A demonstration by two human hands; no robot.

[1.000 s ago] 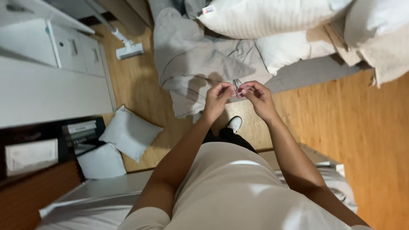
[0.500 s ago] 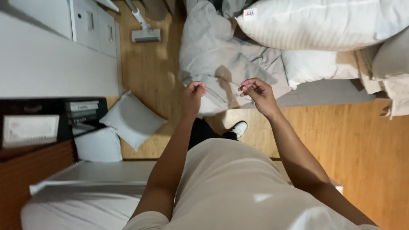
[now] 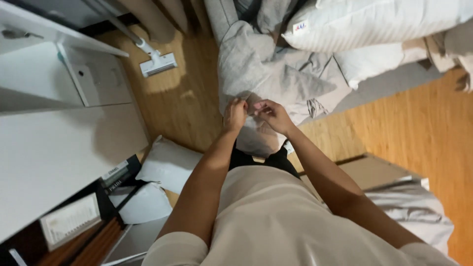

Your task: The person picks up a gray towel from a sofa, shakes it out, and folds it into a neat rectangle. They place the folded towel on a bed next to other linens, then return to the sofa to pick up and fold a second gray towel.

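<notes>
Both hands meet in front of the chest: the left hand (image 3: 235, 114) and right hand (image 3: 272, 114) pinch something small between the fingertips, too small to make out. Just beyond them a grey sheet (image 3: 276, 79) lies crumpled on the floor (image 3: 423, 128); pillows (image 3: 374, 22) lie farther off. The fiddling seems mid-step and calls for fine fingertip work.

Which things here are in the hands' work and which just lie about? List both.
In hand: left hand and right hand, held close together, fingers on something too small to identify, above the grey bedding.

Lying about: vacuum head, white pillows, small pillow on floor, white desk.
</notes>
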